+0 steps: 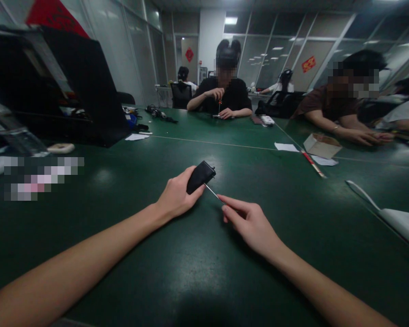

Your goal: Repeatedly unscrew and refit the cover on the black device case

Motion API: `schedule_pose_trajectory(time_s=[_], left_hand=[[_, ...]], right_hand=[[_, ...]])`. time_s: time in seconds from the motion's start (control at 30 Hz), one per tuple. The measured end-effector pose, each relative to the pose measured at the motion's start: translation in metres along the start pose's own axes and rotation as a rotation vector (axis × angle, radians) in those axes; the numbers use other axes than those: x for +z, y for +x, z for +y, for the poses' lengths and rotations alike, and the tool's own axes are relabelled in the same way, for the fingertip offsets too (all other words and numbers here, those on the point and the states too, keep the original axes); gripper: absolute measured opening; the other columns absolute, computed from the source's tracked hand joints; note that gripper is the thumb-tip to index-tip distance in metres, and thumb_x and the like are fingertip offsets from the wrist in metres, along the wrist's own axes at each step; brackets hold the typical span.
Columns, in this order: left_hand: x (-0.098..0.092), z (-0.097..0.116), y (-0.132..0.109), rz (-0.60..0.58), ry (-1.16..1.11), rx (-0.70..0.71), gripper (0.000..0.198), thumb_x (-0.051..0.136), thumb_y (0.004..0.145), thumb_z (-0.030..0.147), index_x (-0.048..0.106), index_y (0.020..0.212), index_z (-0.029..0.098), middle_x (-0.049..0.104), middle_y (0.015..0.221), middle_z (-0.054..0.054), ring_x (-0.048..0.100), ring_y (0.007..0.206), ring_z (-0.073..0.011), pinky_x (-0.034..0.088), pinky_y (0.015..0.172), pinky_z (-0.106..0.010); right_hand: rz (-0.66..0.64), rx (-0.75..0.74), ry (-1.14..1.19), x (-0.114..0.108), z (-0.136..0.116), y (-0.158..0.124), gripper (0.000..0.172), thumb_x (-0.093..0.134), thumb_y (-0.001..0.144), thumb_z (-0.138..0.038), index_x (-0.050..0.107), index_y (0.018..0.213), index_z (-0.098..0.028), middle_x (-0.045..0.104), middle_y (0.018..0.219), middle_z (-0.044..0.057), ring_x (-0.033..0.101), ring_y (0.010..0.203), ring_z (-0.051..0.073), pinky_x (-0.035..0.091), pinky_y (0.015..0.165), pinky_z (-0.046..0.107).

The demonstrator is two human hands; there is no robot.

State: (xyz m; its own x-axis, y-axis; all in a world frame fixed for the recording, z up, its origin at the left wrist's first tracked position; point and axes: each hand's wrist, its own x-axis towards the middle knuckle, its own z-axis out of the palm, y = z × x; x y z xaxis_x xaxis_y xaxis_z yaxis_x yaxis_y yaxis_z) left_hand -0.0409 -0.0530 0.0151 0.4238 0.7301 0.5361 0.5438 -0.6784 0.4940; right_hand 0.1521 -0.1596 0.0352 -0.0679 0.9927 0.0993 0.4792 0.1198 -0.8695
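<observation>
Near the middle of the view, my left hand [179,194] is wrapped round a small black box-like device [200,176], raised over the green table [191,268]. Small prongs stick out at the device's upper right end. My right hand [247,221] pinches a thin metal rod [212,191], which looks like a screwdriver shaft. The rod's far tip meets the lower right edge of the device, by my left thumb. Whatever handle the rod has is hidden inside my right fingers.
A large black panel [105,91] stands at the left. Cables [158,112] lie farther back. At the right are an open small box [322,145], a red stick [312,164] and a white object [404,222]. People sit across the table.
</observation>
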Motion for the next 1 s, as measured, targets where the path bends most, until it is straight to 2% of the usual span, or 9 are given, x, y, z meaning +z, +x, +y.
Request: schedule_pose_trajectory(time_s=[0.1, 0.17, 0.33, 0.5, 0.6, 0.7, 0.8, 0.9, 1.0], left_hand=[[0.001, 0.004, -0.001, -0.002, -0.001, -0.009, 0.041, 0.055, 0.089, 0.039, 0.050, 0.124, 0.018, 0.066, 0.106, -0.009, 0.065, 0.089, -0.0241, 0.049, 0.078, -0.034], [0.001, 0.007, -0.002, -0.004, -0.016, -0.015, 0.040, 0.053, 0.090, 0.039, 0.050, 0.124, 0.018, 0.066, 0.106, -0.009, 0.065, 0.089, -0.0242, 0.049, 0.078, -0.033], [0.003, 0.009, -0.004, -0.010, -0.013, -0.018, 0.042, 0.052, 0.091, 0.040, 0.048, 0.126, 0.017, 0.066, 0.110, -0.011, 0.065, 0.093, -0.0256, 0.050, 0.081, -0.035], [0.004, 0.008, -0.005, -0.057, 0.031, -0.029, 0.043, 0.053, 0.090, 0.041, 0.048, 0.126, 0.016, 0.066, 0.109, -0.013, 0.066, 0.090, -0.0282, 0.050, 0.080, -0.038], [0.004, 0.006, -0.004, -0.071, 0.007, -0.054, 0.046, 0.053, 0.090, 0.043, 0.047, 0.128, 0.016, 0.066, 0.112, -0.013, 0.065, 0.092, -0.0289, 0.049, 0.081, -0.039], [0.005, 0.005, -0.002, -0.097, -0.113, -0.155, 0.046, 0.049, 0.092, 0.048, 0.049, 0.127, 0.017, 0.067, 0.104, -0.010, 0.065, 0.090, -0.0268, 0.048, 0.079, -0.037], [0.007, 0.010, -0.005, -0.134, -0.301, -0.220, 0.044, 0.041, 0.095, 0.051, 0.053, 0.120, 0.017, 0.068, 0.101, -0.008, 0.064, 0.089, -0.0241, 0.047, 0.079, -0.035], [0.010, 0.023, -0.013, -0.175, -0.538, -0.274, 0.049, 0.027, 0.098, 0.055, 0.053, 0.114, 0.016, 0.067, 0.108, -0.011, 0.064, 0.094, -0.0229, 0.048, 0.085, -0.036], [0.012, 0.039, -0.023, -0.221, -0.694, -0.297, 0.052, 0.022, 0.099, 0.057, 0.051, 0.119, 0.018, 0.061, 0.125, -0.012, 0.057, 0.116, -0.0235, 0.040, 0.103, -0.039]], right_hand=[[0.064, -0.298, -0.415, -0.003, 0.006, -0.003, 0.039, 0.044, 0.096, -0.022, 0.061, 0.130, -0.017, 0.067, 0.083, 0.008, 0.061, 0.071, 0.018, 0.050, 0.068, 0.031], [0.056, -0.407, -0.688, -0.006, 0.010, -0.005, 0.043, 0.040, 0.096, -0.018, 0.055, 0.137, -0.015, 0.067, 0.093, 0.011, 0.061, 0.071, 0.018, 0.050, 0.066, 0.030], [0.068, -0.506, -1.217, -0.011, 0.007, -0.010, 0.049, 0.035, 0.094, -0.008, 0.051, 0.140, -0.013, 0.069, 0.093, 0.013, 0.058, 0.060, 0.016, 0.038, 0.047, 0.026], [0.055, -0.589, -1.371, -0.010, -0.001, -0.013, 0.051, 0.031, 0.092, -0.001, 0.054, 0.137, -0.009, 0.069, 0.087, 0.014, 0.060, 0.064, 0.020, 0.034, 0.046, 0.029], [0.061, -0.566, -1.298, -0.012, 0.000, -0.011, 0.050, 0.033, 0.093, -0.003, 0.054, 0.137, -0.011, 0.069, 0.089, 0.013, 0.061, 0.066, 0.020, 0.035, 0.048, 0.028], [0.103, -0.458, -0.982, -0.015, 0.004, -0.003, 0.042, 0.041, 0.096, -0.015, 0.054, 0.135, -0.015, 0.069, 0.095, 0.011, 0.061, 0.068, 0.019, 0.041, 0.055, 0.028], [0.178, -0.254, -0.529, -0.015, 0.008, 0.007, 0.025, 0.054, 0.094, -0.034, 0.066, 0.105, -0.016, 0.067, 0.081, 0.005, 0.059, 0.066, 0.016, 0.044, 0.061, 0.027], [0.224, -0.083, -0.207, -0.008, 0.010, 0.011, 0.030, 0.057, 0.090, -0.044, 0.061, 0.077, -0.017, 0.057, 0.064, -0.001, 0.051, 0.058, 0.014, 0.040, 0.056, 0.026], [0.157, -0.088, -0.024, 0.001, 0.007, 0.007, 0.025, 0.063, 0.086, -0.041, 0.064, 0.094, -0.017, 0.059, 0.073, 0.000, 0.050, 0.060, 0.014, 0.040, 0.059, 0.027]])
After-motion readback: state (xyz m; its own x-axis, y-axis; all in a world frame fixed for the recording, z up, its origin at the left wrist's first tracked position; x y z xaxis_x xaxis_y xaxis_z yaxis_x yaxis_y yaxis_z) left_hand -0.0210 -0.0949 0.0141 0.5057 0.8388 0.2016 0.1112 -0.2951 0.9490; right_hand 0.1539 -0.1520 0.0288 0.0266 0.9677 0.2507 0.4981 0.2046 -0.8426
